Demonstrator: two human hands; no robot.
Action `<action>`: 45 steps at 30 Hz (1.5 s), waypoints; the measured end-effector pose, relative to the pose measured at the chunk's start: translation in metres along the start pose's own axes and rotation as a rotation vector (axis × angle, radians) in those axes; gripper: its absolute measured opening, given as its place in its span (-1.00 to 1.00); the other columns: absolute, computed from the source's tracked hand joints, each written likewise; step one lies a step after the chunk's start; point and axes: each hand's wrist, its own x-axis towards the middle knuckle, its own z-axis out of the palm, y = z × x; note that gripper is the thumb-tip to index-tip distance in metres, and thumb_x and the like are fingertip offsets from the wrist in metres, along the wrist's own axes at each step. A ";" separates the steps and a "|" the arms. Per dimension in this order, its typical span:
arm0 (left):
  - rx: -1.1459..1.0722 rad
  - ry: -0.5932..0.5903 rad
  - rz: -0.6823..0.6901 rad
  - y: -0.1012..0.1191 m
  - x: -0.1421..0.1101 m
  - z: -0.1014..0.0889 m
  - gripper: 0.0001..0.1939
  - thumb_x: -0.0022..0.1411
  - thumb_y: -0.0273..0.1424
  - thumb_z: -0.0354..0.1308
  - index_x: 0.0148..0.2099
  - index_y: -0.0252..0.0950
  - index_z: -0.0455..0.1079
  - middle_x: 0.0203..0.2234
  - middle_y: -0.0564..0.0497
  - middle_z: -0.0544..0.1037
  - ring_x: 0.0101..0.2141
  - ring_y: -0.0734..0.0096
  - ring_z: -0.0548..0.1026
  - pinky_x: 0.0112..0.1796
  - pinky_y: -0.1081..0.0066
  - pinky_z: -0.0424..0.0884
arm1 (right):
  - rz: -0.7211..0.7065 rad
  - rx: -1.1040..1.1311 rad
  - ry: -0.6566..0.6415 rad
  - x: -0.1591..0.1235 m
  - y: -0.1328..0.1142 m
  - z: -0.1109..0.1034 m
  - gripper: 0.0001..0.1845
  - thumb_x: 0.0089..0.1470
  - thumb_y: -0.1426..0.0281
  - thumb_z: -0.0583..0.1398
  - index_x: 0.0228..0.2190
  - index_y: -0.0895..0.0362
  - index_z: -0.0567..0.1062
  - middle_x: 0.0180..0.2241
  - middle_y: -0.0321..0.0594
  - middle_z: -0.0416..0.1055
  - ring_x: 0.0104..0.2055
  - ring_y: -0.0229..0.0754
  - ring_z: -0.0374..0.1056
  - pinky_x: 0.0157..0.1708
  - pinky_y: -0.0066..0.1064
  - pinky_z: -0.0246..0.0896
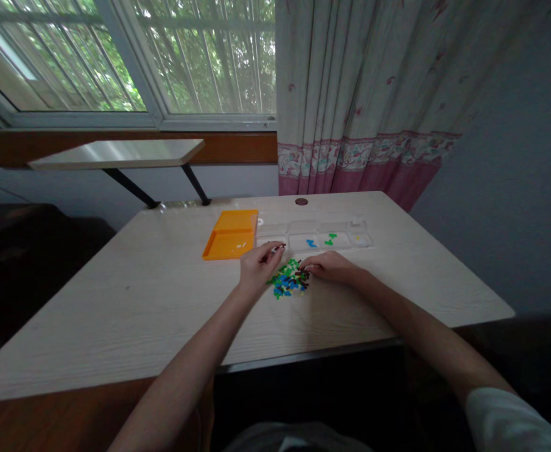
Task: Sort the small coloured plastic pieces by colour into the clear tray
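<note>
A heap of small green, blue and dark plastic pieces (288, 280) lies on the pale wooden table (138, 301). My left hand (257, 264) hovers at the heap's left edge, its fingers pinched on a small dark and white piece (276, 248). My right hand (329, 266) rests on the table at the heap's right edge, fingers curled and pinching among the pieces. Behind the heap stands a clear compartment tray (320, 236) with blue pieces (311, 242), green pieces (330, 238) and a yellow piece (357, 238) in separate cells.
An orange lid or tray (232, 234) lies left of the clear tray. A small shelf (115, 152) on black brackets sits under the window. A flowered curtain (350, 94) hangs behind the table. A round cable hole (301, 201) is at the table's far edge.
</note>
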 end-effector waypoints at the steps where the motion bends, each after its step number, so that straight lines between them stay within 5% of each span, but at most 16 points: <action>1: 0.000 0.003 0.004 0.000 0.000 0.000 -0.78 0.12 -0.28 0.09 -0.28 -0.29 0.48 -0.71 0.13 0.35 -0.65 0.62 0.24 -0.57 0.60 0.18 | -0.008 0.015 -0.009 0.000 -0.001 0.000 -0.68 0.08 0.37 0.03 -0.15 0.00 0.45 -0.29 -0.28 0.49 -0.34 -0.26 0.35 -0.34 -0.50 0.10; 22: -0.041 0.039 0.013 -0.003 -0.001 0.002 -0.81 0.10 -0.30 0.13 -0.30 -0.30 0.47 -0.72 0.16 0.29 -0.66 0.63 0.21 -0.57 0.60 0.15 | 0.012 -0.002 -0.021 0.001 0.001 0.003 -0.73 0.13 0.30 0.01 -0.21 0.06 0.44 -0.35 -0.24 0.48 -0.36 -0.24 0.35 -0.36 -0.49 0.08; 29: -0.004 0.100 -0.205 -0.022 0.006 0.004 -0.73 0.10 -0.23 0.10 -0.26 -0.31 0.45 -0.74 0.19 0.19 -0.68 0.61 0.19 -0.58 0.58 0.13 | 0.055 0.083 0.031 0.000 0.002 0.003 -0.72 0.17 0.29 -0.05 -0.19 0.09 0.37 -0.27 -0.22 0.46 -0.31 -0.22 0.35 -0.32 -0.46 0.09; 36: 0.227 0.021 -0.408 -0.041 0.012 0.003 -0.71 0.06 -0.22 0.09 -0.25 -0.29 0.47 -0.69 0.13 0.31 -0.62 0.53 0.28 -0.55 0.53 0.12 | 0.091 0.094 0.046 -0.001 0.003 0.005 -0.72 0.18 0.26 -0.07 -0.20 0.11 0.33 -0.35 -0.21 0.43 -0.36 -0.22 0.31 -0.36 -0.46 0.06; 45: 0.133 -0.099 -0.236 -0.038 0.008 0.002 -0.72 0.14 -0.27 0.01 -0.22 -0.31 0.45 -0.71 0.14 0.29 -0.63 0.55 0.27 -0.54 0.55 0.15 | 0.110 0.247 0.130 0.000 0.001 0.003 -0.78 0.15 0.28 -0.05 -0.27 0.13 0.30 -0.52 -0.33 0.26 -0.48 -0.30 0.16 -0.43 -0.48 0.00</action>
